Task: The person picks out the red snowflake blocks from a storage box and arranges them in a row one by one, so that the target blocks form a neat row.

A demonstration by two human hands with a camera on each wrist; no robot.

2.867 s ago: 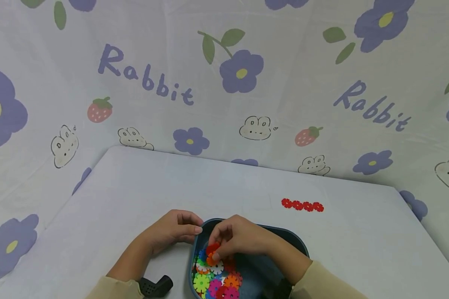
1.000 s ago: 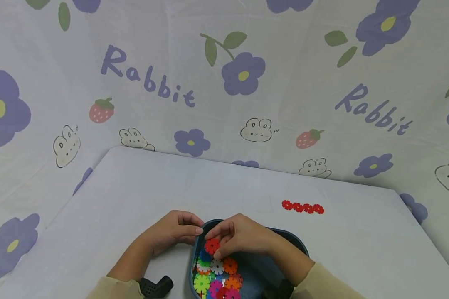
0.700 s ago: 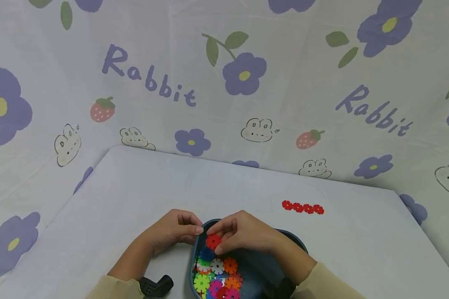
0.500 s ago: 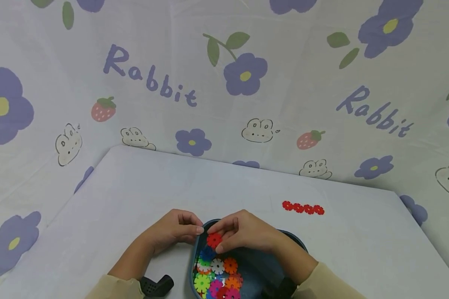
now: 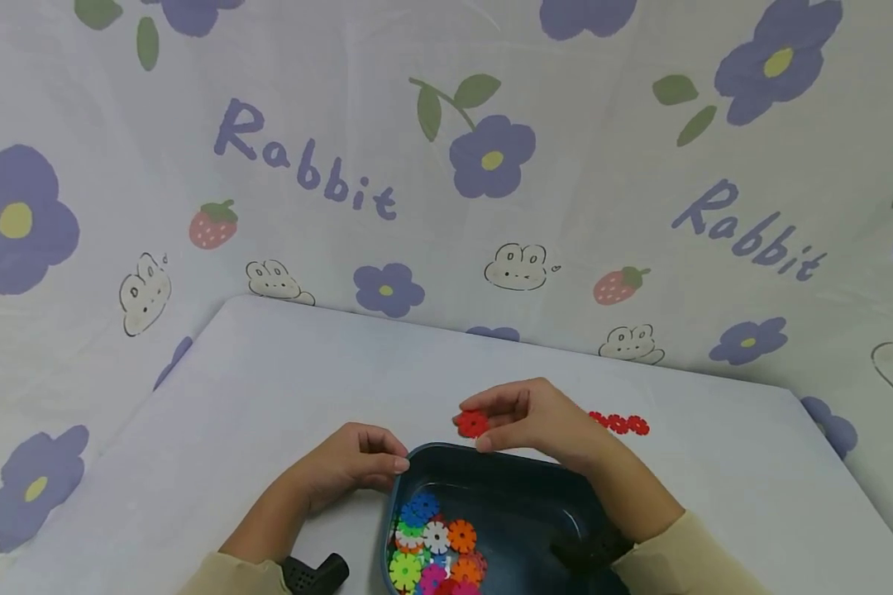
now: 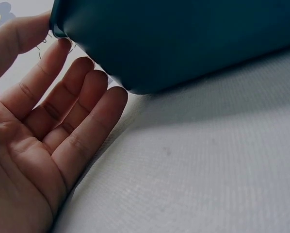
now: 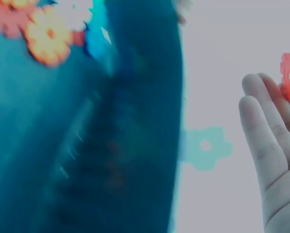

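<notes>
My right hand [image 5: 558,421] pinches a red notched plastic snowflake disc [image 5: 473,424] between thumb and fingers, beyond the far rim of the dark blue tray [image 5: 506,456]. In the right wrist view that red disc [image 7: 289,77] shows partly at the right edge. My left hand [image 5: 360,459] holds the tray's far left corner; in the left wrist view the thumb [image 6: 19,39] lies at the rim and the fingertips are against the outer wall. Inside the tray's left side lie blue [image 5: 421,508], white, orange, green and pink discs.
A row of red discs [image 5: 619,424] lies on the white table [image 5: 327,355] at right, its left end hidden behind my right hand. A printed cloth [image 5: 432,231] hangs behind the table. Black wrist devices [image 5: 316,574] are strapped at my sleeves.
My right hand has lifted the red disc out of the tray and carried it up and right, past the far rim. The left hand stays at the corner. The view has shifted slightly.
</notes>
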